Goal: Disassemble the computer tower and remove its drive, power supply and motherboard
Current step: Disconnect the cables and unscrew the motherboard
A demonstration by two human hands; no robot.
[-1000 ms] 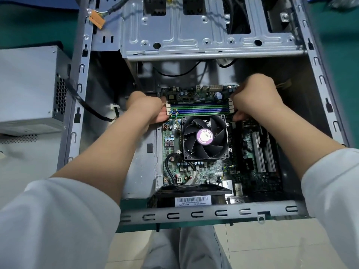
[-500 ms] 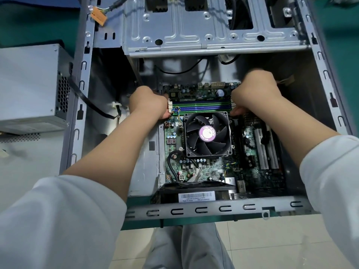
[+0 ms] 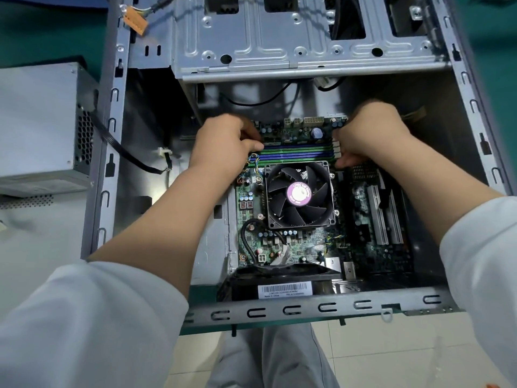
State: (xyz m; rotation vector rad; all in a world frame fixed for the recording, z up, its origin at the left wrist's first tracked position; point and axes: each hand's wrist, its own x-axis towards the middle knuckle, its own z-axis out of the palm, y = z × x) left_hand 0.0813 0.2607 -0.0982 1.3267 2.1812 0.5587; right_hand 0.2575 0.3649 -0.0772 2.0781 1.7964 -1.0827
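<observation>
The open computer tower point(image 3: 112, 152) lies on its side on a green mat. Inside sits the green motherboard point(image 3: 296, 245) with a black CPU fan point(image 3: 299, 194) and green and blue memory slots point(image 3: 296, 155). My left hand point(image 3: 221, 147) grips the left end of the memory slots with curled fingers. My right hand point(image 3: 366, 133) grips their right end the same way. The fingertips are hidden, so what they pinch is unclear. The grey power supply point(image 3: 36, 127) stands outside the case at the left, its black cable point(image 3: 126, 152) running into the case.
The metal drive cage point(image 3: 293, 46) spans the far end of the case. An orange connector point(image 3: 134, 21) hangs at the top left. White expansion slots point(image 3: 383, 217) lie right of the fan. A black rear fan with a barcode label point(image 3: 285, 289) sits at the near edge.
My left hand slid right onto the left end of the memory slots. My right hand stays at their right end. The view shifted slightly.
</observation>
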